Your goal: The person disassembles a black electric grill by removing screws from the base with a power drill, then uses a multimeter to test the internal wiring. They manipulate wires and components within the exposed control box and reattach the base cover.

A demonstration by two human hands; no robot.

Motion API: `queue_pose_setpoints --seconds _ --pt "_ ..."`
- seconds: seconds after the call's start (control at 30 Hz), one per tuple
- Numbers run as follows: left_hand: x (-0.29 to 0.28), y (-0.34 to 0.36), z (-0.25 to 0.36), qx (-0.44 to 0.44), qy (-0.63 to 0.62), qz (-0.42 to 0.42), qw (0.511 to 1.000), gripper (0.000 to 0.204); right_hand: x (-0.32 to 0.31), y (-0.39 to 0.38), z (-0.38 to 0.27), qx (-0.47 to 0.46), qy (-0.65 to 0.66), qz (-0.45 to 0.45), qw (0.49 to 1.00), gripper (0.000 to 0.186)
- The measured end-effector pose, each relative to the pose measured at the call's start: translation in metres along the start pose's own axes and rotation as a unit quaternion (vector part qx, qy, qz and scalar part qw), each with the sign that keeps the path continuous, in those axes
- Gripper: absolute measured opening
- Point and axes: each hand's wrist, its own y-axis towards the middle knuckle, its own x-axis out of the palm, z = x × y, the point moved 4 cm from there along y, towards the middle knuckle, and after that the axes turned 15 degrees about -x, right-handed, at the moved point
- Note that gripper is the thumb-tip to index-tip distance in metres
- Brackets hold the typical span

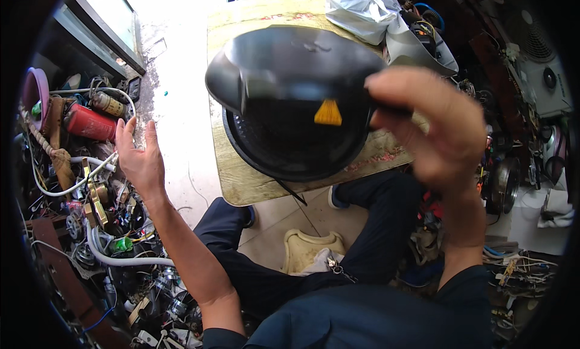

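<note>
- Black lid [296,59]: glossy, blurred, tilted over round black base [290,146]; yellow label [328,113].
- Right hand [438,116]: fingers and thumb gripping lid's right edge.
- Left hand [142,161]: spread, empty.

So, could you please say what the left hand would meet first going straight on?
The left hand would likely meet the pale hose ahead in the picture, though depth is unclear.
</note>
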Motion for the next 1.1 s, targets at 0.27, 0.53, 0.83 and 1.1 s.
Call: queue_pose_setpoints --seconds 0.27,0.53,0.83,1.1 --pt "-0.004 0.001 0.003 0.009 -0.015 0.000 1.000 0.042 0.068 -0.069 -0.050 -0.010 -0.024 -0.015 1.000 0.024" --pt "-0.004 -0.001 0.010 0.011 -0.010 -0.007 1.000 0.043 0.098 -0.109 -0.062 0.022 -0.043 -0.059 0.997 0.032" --pt "-0.002 -0.003 0.011 0.007 -0.008 -0.008 1.000 0.042 0.099 -0.101 -0.068 0.045 -0.032 -0.065 0.996 0.036" --pt "-0.001 -0.002 0.019 0.014 -0.017 -0.007 1.000 0.041 0.115 -0.098 -0.068 0.021 -0.052 -0.092 0.994 0.033"
